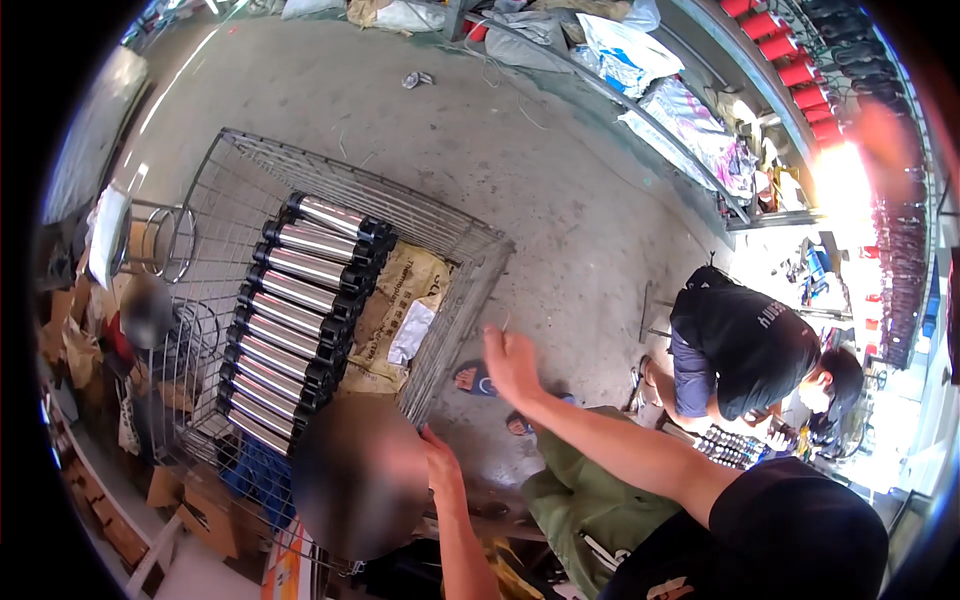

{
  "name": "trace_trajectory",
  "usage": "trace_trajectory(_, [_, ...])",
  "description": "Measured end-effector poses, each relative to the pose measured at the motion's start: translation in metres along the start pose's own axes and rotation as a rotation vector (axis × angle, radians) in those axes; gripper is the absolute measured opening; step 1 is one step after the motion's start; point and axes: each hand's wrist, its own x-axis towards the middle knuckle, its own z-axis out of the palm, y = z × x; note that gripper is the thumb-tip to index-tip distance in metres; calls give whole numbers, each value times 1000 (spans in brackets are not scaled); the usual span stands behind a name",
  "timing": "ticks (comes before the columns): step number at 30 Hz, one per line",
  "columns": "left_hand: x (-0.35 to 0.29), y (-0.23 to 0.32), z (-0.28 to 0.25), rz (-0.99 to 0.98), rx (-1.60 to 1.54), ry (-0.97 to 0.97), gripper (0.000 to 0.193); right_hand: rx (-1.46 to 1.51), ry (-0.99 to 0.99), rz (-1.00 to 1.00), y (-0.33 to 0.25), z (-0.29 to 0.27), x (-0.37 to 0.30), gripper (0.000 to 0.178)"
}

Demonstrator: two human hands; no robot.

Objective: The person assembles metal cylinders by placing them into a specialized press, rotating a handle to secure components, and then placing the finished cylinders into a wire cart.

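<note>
My right hand [512,362] is held above the floor, just beyond the right side of a wire basket [470,240]. Its fingers are curled closed; whatever they may hold is too small to make out. Lower down, my left hand [442,462] is beside the basket's near right corner, its fingers largely hidden by a dark blurred patch [350,490]. Inside the basket lies a row of shiny metal cylinders [290,312] with black ends, stacked side by side. Next to them, a brown printed sack [395,310] covers part of the basket's bottom, with a white paper [412,333] on it.
On the right a person in a black shirt [745,340] bends over several small metal parts [730,447]. Shelving with bags [640,60] stands along the back, and red spools [790,60] line the upper right. Cardboard boxes [205,515] are at the lower left.
</note>
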Motion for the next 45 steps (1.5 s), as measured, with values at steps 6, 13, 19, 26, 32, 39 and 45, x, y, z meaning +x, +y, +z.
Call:
trace_trajectory(6, [23, 5, -11, -16, 7, -71, 42, 195, -13, 80, 32, -3, 39, 50])
trace_trajectory(13, [23, -4, -24, -127, -127, -78, 62, 36, -287, 387, 54, -55, 50, 46])
trace_trajectory(19, [-111, -3, -70, -525, -560, 52, 54, -453, -763, 418, 129, -60, -67, 28])
trace_trajectory(26, [-466, 83, -25, -1678, -817, -543, 44, -870, -1339, -45, 138, -6, -203, 19])
trace_trajectory(32, [-692, 173, 48, -2381, -843, -247, 44, -1083, -1842, -848, 183, -12, -426, 21])
trace_trajectory(39, [-828, 145, 92, -2842, -625, 209, 66, -1663, -1911, -1198, 282, -86, -563, 32])
trace_trajectory(45, [-877, 84, 162, -2684, -791, 271, 60, -1524, -1779, -1149, 334, -77, -560, 21])
